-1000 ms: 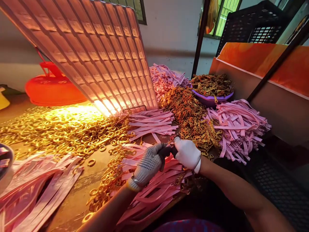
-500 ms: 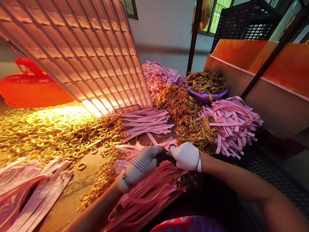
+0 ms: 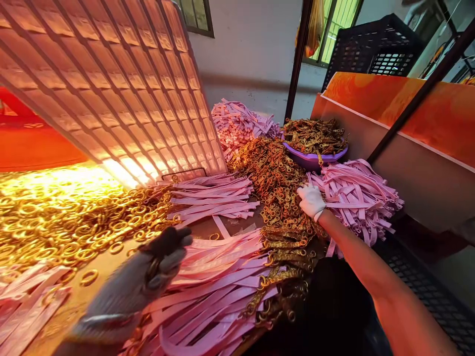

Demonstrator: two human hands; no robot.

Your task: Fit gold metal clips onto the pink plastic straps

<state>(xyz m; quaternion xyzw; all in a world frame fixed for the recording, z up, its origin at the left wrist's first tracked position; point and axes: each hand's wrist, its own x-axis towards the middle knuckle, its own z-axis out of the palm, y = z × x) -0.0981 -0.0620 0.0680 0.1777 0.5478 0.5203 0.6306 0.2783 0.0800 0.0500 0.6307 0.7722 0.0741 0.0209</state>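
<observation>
My left hand [image 3: 159,269], in a grey knit glove with dark coverings on the fingertips, hangs above the left ends of the pink straps [image 3: 222,291]. Its fingers are loosely apart and slightly blurred; I see nothing plainly held. My right hand [image 3: 311,200], in a white glove, is at the edge of the heap of gold-coloured clasps [image 3: 280,173], beside a pile of pink straps [image 3: 363,193]. The right fingers are curled, and what they grip, if anything, is hidden. Gold-coloured metal ends [image 3: 284,257] lie at the right ends of the straps near me.
Gold-coloured rings [image 3: 89,217] cover the left of the table under a red lamp [image 3: 33,138]. A ribbed translucent panel [image 3: 148,99] leans over them. A purple bowl [image 3: 315,157] of clasps stands at the back. A cardboard partition [image 3: 419,163] borders the right side.
My hands were together over the straps and have moved apart. The left went left and nearer; the right went up and right to the clasps. The view has shifted slightly.
</observation>
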